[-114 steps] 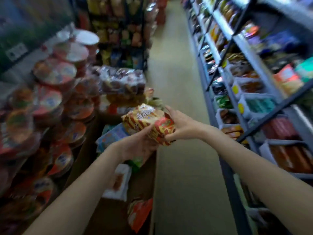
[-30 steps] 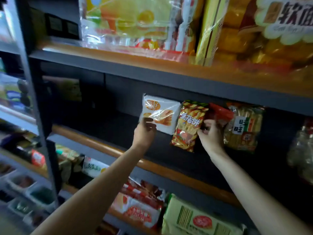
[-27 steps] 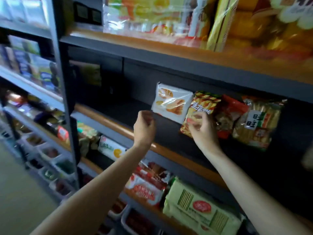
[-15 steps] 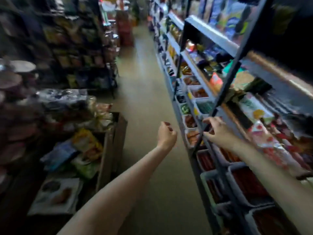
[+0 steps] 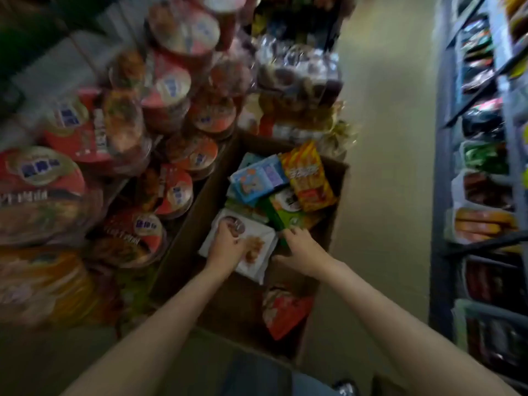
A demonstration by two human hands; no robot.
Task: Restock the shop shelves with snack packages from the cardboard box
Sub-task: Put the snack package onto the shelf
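We see the cardboard box (image 5: 337, 178) on the pale floor (image 5: 388, 155), holding a white snack package (image 5: 258, 260), blue, green, orange-striped (image 5: 310, 178) and red (image 5: 285, 310) packs. Our left hand (image 5: 227, 248) lies on the white package, fingers curled; whether it grips is unclear. Our right hand (image 5: 303, 247) touches the green pack (image 5: 288, 212); grip unclear. Printing is too blurred to read. Instant noodle bowls (image 5: 171, 90) stand left, shop shelves (image 5: 485, 195) right.
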